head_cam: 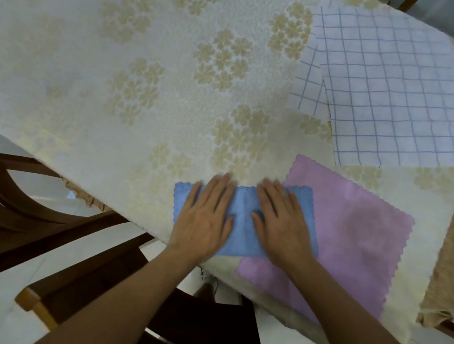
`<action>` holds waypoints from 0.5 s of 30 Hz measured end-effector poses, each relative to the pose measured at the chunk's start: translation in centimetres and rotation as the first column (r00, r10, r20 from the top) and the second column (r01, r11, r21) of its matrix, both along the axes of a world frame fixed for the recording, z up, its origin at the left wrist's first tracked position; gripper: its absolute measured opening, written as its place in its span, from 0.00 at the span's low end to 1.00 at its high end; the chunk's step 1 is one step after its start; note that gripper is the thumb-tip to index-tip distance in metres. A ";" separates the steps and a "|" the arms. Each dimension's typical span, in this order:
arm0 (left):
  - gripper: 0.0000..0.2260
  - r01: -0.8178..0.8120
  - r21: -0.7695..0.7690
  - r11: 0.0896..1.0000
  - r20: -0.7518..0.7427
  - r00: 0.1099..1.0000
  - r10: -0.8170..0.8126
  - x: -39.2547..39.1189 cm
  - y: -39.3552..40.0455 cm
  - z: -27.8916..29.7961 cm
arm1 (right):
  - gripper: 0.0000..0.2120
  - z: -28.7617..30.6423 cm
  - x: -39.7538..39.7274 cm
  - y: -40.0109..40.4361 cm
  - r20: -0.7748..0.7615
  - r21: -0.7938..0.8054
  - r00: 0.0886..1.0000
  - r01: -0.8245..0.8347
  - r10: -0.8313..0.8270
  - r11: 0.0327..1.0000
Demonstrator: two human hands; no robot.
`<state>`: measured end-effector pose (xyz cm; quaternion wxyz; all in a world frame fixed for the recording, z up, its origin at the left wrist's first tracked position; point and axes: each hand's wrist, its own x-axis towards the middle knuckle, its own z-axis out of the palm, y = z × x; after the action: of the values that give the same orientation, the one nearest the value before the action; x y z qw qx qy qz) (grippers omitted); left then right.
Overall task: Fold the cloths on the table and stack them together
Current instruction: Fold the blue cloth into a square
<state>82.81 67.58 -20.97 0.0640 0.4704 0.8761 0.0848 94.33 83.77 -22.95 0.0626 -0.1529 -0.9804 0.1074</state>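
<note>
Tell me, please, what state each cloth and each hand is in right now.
blue cloth: folded, flat, overlapping the pink cloth's edge.
pink cloth: unfolded, spread flat.
checked cloths: unfolded, two overlapping, lying flat.
left hand: flat, fingers straight, pressing the blue cloth.
right hand: flat, fingers straight, pressing the blue cloth.

Head view. Left hand [204,220] and right hand [280,226] lie flat, fingers straight, side by side on a folded blue cloth [242,226] at the table's [119,60] near edge, about 6 o'clock. The blue cloth's right end overlaps a spread pink cloth [348,236] with scalloped edges, at 4 o'clock. Two white checked cloths [393,91], overlapping each other, lie at 2 o'clock, apart from the pink one. A cream floral tablecloth [172,95] covers the table. Wooden chairs [18,204] stand at 8 o'clock.
</note>
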 end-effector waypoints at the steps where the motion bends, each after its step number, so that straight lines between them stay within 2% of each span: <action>1: 0.28 0.007 -0.028 1.000 0.022 1.000 -0.006 0.6 0.1 -0.7 | 0.26 -0.3 0.0 -0.5 0.047 -0.010 0.999 -0.014 0.015 1.000; 4: 0.30 -0.007 -0.098 0.995 0.065 0.998 0.014 1.2 0.0 -2.3 | 0.30 -1.4 0.2 -0.7 0.127 -0.018 0.992 -0.013 0.016 1.000; 6: 0.31 0.017 -0.128 0.992 0.043 0.999 -0.012 1.3 -0.3 -3.0 | 0.32 -2.0 0.6 -0.5 0.124 0.002 0.992 -0.013 0.012 1.000; 13: 0.32 0.031 -0.098 0.995 0.016 0.999 -0.029 0.9 -0.6 -3.6 | 0.34 -2.2 0.7 -0.2 0.111 0.005 0.994 -0.022 0.021 1.000; 15: 0.33 -0.011 -0.082 0.997 0.016 1.000 0.012 0.4 -1.4 -3.4 | 0.36 -2.1 1.5 0.5 0.111 -0.005 0.994 0.026 -0.025 1.000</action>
<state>83.23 66.21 -24.39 0.0902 0.4615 0.8810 0.0530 95.83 84.24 -25.09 0.0091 -0.1713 -0.9800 0.1009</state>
